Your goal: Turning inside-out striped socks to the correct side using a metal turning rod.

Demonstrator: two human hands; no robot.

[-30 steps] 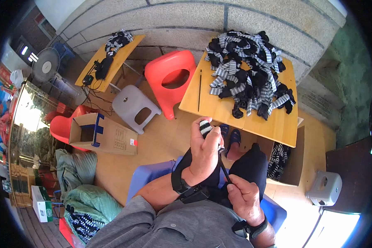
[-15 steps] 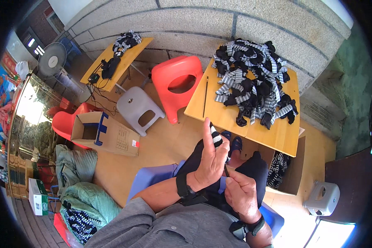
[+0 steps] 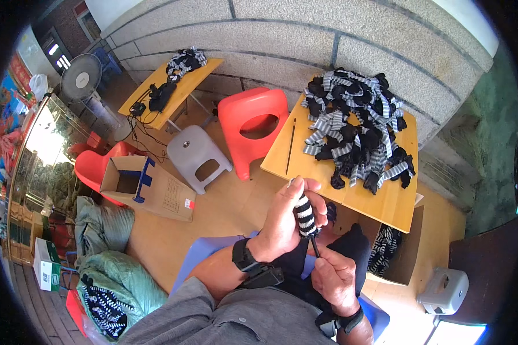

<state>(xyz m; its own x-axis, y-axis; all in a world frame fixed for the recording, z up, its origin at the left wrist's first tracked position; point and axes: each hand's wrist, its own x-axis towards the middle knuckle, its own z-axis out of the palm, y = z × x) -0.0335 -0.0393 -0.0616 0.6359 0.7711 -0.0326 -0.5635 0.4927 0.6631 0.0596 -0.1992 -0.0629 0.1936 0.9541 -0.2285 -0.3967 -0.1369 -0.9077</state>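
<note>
My left hand (image 3: 275, 223) is closed around a small black-and-white striped knitted tube (image 3: 306, 217), its thumb raised along the upper end. In my right hand (image 3: 335, 277), fingers pinch a thin dark rod (image 3: 315, 247), whose upper end meets the tube's lower opening. Whether the rod runs far inside the knit is hidden. Just beyond my hands, a heap of black and grey-striped knitted pieces (image 3: 351, 132) lies on a yellow wooden table (image 3: 276, 164). Another slim dark rod (image 3: 291, 146) rests near that table's left edge.
An open carton (image 3: 411, 253) with striped knits stands under the table's right side. Red (image 3: 244, 109) and grey stools (image 3: 198, 155), plus an empty carton (image 3: 164, 192), are ahead-left. Green sacks (image 3: 118, 282) lie left; a fan (image 3: 82, 80) stands far left.
My left hand has turned and wrapped its fingers round the striped tube; its index finger no longer points up. The rod now shows below the tube, in line with it. The view has shifted slightly.
</note>
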